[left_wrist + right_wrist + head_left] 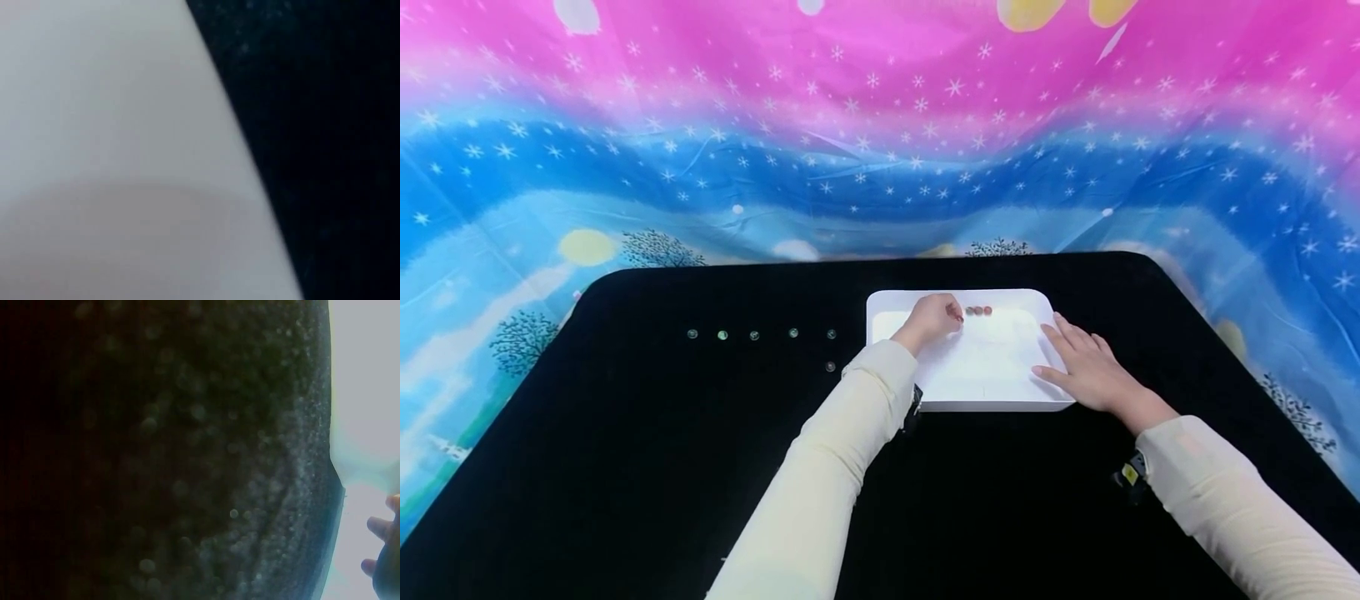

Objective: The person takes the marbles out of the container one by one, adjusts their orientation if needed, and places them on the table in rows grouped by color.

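Note:
A shallow white tray (pixel 985 406) stands on a black table. Over its left half is my left hand (pixel 932 321), its fingertips pinching a small reddish round piece (pixel 959 319), mostly hidden by the fingers. Just right of those fingertips, a short row of small round reddish and greenish pieces (pixel 978 311) lies near the tray's back wall. My right hand (pixel 1090 371) rests with spread, straight fingers on the tray's right rim, thumb reaching inward. Fingertips (pixel 379 527) of that hand show at the edge of the right wrist view. The left wrist view shows only blurred white tray (pixel 137 112) and dark cloth.
Left of the tray, several small clear, greenish round pieces (pixel 755 336) lie spaced in a line on the black cloth (pixel 625 433). One more piece (pixel 830 367) lies in front of the line's right end. A colourful printed curtain (pixel 850 125) hangs behind the table.

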`<state>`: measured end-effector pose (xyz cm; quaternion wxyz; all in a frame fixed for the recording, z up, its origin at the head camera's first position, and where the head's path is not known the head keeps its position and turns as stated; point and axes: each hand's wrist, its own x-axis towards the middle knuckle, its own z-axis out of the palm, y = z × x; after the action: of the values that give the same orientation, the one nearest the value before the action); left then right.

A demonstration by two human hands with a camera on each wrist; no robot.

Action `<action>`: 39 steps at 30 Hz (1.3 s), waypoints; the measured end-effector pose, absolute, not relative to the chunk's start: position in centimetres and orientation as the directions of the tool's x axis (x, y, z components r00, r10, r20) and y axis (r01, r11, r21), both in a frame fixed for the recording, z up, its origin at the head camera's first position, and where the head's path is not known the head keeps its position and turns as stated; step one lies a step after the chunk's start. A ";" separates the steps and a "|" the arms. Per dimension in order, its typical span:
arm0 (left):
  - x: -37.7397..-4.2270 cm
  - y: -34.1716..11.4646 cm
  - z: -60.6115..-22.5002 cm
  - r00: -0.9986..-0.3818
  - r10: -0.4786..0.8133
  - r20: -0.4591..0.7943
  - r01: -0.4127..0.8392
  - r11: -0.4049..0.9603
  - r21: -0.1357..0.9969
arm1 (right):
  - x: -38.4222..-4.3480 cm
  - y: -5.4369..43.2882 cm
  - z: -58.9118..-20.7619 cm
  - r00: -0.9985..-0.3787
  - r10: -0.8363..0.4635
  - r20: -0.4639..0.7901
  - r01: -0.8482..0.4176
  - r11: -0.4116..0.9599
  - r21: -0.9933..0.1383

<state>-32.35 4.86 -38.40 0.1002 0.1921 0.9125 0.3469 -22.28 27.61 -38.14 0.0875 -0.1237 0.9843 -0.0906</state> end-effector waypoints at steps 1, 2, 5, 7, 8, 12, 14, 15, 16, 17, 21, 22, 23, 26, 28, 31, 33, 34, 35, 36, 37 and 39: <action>-32.4 4.7 -38.3 -0.904 0.424 -0.063 0.270 0.676 0.685 | -22.2 27.6 -38.2 -0.954 -0.259 -0.151 -0.227 0.952 -0.204; -32.3 4.6 -38.3 -0.901 0.427 -0.072 0.262 0.670 0.695 | -22.2 27.6 -38.2 -0.954 -0.260 -0.153 -0.226 0.952 -0.207; -32.4 4.2 -38.3 -0.890 0.451 -0.065 0.278 0.650 0.708 | -22.1 27.6 -38.3 -0.953 -0.262 -0.154 -0.228 0.951 -0.210; -32.3 3.9 -38.1 -0.887 0.457 -0.058 0.288 0.648 0.705 | -22.2 27.6 -38.3 -0.953 -0.265 -0.145 -0.232 0.950 -0.209; -32.2 3.8 -37.9 -0.887 0.459 -0.047 0.295 0.642 0.708 | -22.2 27.6 -38.4 -0.954 -0.266 -0.141 -0.234 0.950 -0.208; -31.5 3.1 -37.1 -0.890 0.454 -0.038 0.288 0.625 0.725 | -22.3 27.6 -38.3 -0.954 -0.269 -0.132 -0.240 0.949 -0.203; -31.1 2.7 -36.9 -0.890 0.456 -0.029 0.287 0.607 0.741 | -22.3 27.6 -38.3 -0.953 -0.271 -0.134 -0.241 0.949 -0.205; -30.9 2.5 -36.9 -0.889 0.458 -0.027 0.287 0.600 0.746 | -22.3 27.5 -38.4 -0.953 -0.271 -0.135 -0.241 0.948 -0.206; -30.8 2.3 -36.8 -0.887 0.461 -0.023 0.287 0.591 0.754 | -22.3 27.5 -38.4 -0.953 -0.270 -0.136 -0.239 0.948 -0.208; -30.6 2.1 -36.7 -0.885 0.465 -0.022 0.287 0.583 0.760 | -22.3 27.5 -38.4 -0.953 -0.269 -0.136 -0.238 0.948 -0.211; -29.8 1.3 -36.3 -0.874 0.485 -0.019 0.285 0.546 0.788 | -22.4 27.4 -38.4 -0.954 -0.266 -0.139 -0.234 0.950 -0.208; -29.6 1.1 -36.2 -0.871 0.490 -0.020 0.283 0.536 0.796 | -22.4 27.5 -38.3 -0.955 -0.264 -0.138 -0.233 0.951 -0.205; -29.4 1.0 -36.1 -0.868 0.497 -0.018 0.284 0.524 0.803 | -22.4 27.4 -38.3 -0.955 -0.264 -0.138 -0.233 0.950 -0.206; -28.8 0.4 -35.8 -0.858 0.513 -0.013 0.283 0.495 0.822 | -22.4 27.4 -38.3 -0.954 -0.266 -0.138 -0.235 0.950 -0.208; -28.5 0.1 -35.7 -0.851 0.526 -0.010 0.286 0.479 0.830 | -22.4 27.5 -38.3 -0.953 -0.268 -0.138 -0.236 0.949 -0.211; -28.0 -0.5 -35.5 -0.839 0.544 -0.011 0.290 0.464 0.837 | -22.4 27.6 -38.2 -0.952 -0.272 -0.139 -0.240 0.948 -0.211; -27.7 -0.8 -35.4 -0.833 0.554 -0.008 0.294 0.455 0.840 | -22.3 27.6 -38.2 -0.951 -0.275 -0.139 -0.243 0.946 -0.215; -27.5 -1.0 -35.3 -0.830 0.557 -0.004 0.297 0.449 0.843 | -22.3 27.7 -38.2 -0.951 -0.277 -0.138 -0.244 0.946 -0.215; -27.4 -1.2 -35.1 -0.828 0.561 0.004 0.304 0.442 0.844 | -22.2 27.6 -38.2 -0.951 -0.277 -0.139 -0.244 0.945 -0.217; -27.2 -1.4 -35.0 -0.826 0.564 0.013 0.310 0.434 0.846 | -22.2 27.6 -38.1 -0.950 -0.277 -0.141 -0.244 0.945 -0.217; -27.1 -1.6 -34.9 -0.824 0.567 0.024 0.318 0.427 0.847 | -22.2 27.6 -38.1 -0.951 -0.276 -0.140 -0.244 0.946 -0.214; -26.8 -2.1 -34.7 -0.820 0.571 0.043 0.330 0.411 0.850 | -22.2 27.6 -38.0 -0.951 -0.276 -0.138 -0.244 0.947 -0.211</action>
<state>-26.79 -2.09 -34.70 0.1278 0.2713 0.8302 0.4700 -22.16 27.65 -38.03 0.0829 -0.1322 0.9831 -0.0960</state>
